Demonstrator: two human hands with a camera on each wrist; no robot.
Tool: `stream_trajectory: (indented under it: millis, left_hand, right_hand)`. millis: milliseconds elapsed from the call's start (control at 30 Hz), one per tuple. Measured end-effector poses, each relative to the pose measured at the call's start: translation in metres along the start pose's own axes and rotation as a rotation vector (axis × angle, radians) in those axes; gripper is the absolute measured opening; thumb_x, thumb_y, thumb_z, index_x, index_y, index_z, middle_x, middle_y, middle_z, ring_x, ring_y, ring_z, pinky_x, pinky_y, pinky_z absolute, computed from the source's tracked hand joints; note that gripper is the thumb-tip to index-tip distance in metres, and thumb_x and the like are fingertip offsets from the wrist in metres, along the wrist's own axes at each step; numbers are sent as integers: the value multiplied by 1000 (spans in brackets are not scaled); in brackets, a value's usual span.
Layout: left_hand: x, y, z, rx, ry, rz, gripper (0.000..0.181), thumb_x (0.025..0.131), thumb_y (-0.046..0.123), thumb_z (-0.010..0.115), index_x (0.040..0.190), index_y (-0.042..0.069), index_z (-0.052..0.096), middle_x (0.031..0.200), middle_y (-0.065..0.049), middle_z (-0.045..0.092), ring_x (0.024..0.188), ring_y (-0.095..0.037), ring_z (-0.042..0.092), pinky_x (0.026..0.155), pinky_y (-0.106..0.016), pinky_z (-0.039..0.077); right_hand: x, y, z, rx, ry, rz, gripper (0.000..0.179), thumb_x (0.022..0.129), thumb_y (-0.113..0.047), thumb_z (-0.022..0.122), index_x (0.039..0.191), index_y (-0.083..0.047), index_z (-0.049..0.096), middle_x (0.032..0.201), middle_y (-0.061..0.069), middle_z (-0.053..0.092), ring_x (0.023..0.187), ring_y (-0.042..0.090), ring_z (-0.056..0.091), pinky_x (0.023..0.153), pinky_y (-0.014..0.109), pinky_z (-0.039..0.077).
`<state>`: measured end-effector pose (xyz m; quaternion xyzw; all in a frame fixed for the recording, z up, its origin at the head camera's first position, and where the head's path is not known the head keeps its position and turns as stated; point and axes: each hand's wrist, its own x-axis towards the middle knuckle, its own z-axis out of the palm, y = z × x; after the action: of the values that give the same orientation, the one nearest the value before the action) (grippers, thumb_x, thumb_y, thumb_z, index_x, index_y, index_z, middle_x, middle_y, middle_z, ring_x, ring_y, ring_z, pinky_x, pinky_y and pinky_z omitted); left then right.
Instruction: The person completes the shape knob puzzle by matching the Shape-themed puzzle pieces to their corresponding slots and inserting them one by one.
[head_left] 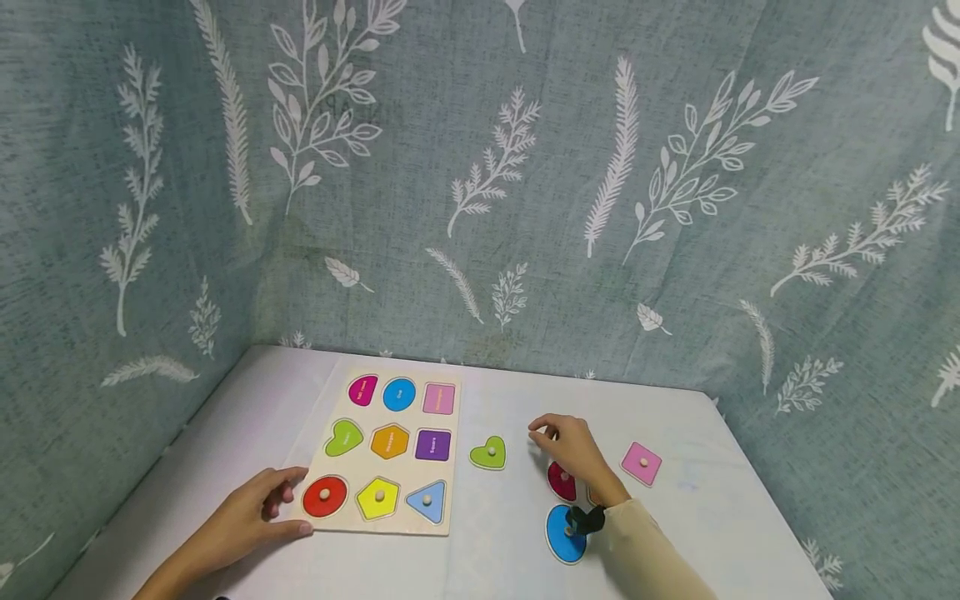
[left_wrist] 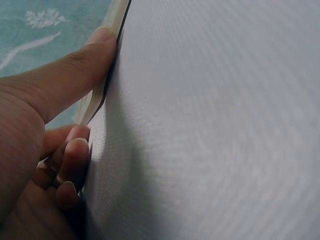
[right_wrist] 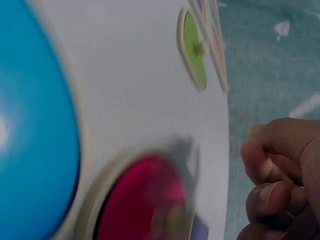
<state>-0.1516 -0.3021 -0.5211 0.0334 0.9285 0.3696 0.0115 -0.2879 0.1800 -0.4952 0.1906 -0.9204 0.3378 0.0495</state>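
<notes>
A wooden shape puzzle board lies on the left of the table. My left hand holds its near left corner, thumb on the front edge and fingers at the side. Knobbed red circle, yellow pentagon and light blue triangle pieces sit in its near row. My right hand hovers with bent fingers and nothing between them. It is above a crimson rounded piece, with a green heart piece to its left.
A blue oval piece lies below the right wrist, partly covered by a black strap. A pink piece lies to the right. Another piece is mostly hidden under the wrist. A patterned green curtain stands behind the table.
</notes>
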Motion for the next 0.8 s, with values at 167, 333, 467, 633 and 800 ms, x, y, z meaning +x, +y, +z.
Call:
stream_trajectory:
  millis: [167, 333, 467, 633, 800]
  left_hand:
    - [-2, 1, 1, 7, -1, -12, 88, 69, 34, 96, 136, -7, 58, 93, -2, 49, 80, -14, 47, 67, -24, 45]
    - [-1, -1, 2, 16, 18, 21, 88, 68, 37, 96, 135, -5, 58, 93, -1, 49, 79, -12, 46, 66, -24, 45]
    - [0, -2, 2, 14, 24, 31, 88, 68, 37, 96, 136, -5, 58, 93, -1, 50, 80, -12, 46, 67, -24, 45]
    - [-1, -1, 2, 3, 15, 4, 90, 68, 36, 96, 137, -6, 57, 93, -2, 50, 80, -14, 46, 67, -24, 46]
    - [-2, 0, 2, 3, 14, 2, 88, 68, 34, 96, 136, -5, 58, 92, -1, 49, 79, -14, 46, 67, -24, 46]
  right_hand:
    - [-5, 19, -10, 12, 41, 76, 13, 94, -16, 76, 105, -10, 78, 69, -7, 58, 60, 12, 50, 54, 26, 42]
    - [-9, 34, -17, -3, 66, 151, 13, 93, -16, 77, 105, -10, 78, 72, -4, 61, 64, 15, 53, 58, 28, 45]
    - [-11, 42, -19, -26, 61, 194, 15, 92, -15, 78, 105, -8, 77, 75, -2, 62, 68, 16, 53, 60, 27, 46]
    - [-13, 46, -19, -45, 48, 231, 17, 92, -17, 79, 105, -6, 76, 74, -1, 61, 66, 16, 51, 57, 27, 44]
    - [-13, 47, -19, -22, 49, 252, 17, 92, -18, 79, 104, -7, 76, 74, -1, 61, 64, 16, 51, 55, 27, 43]
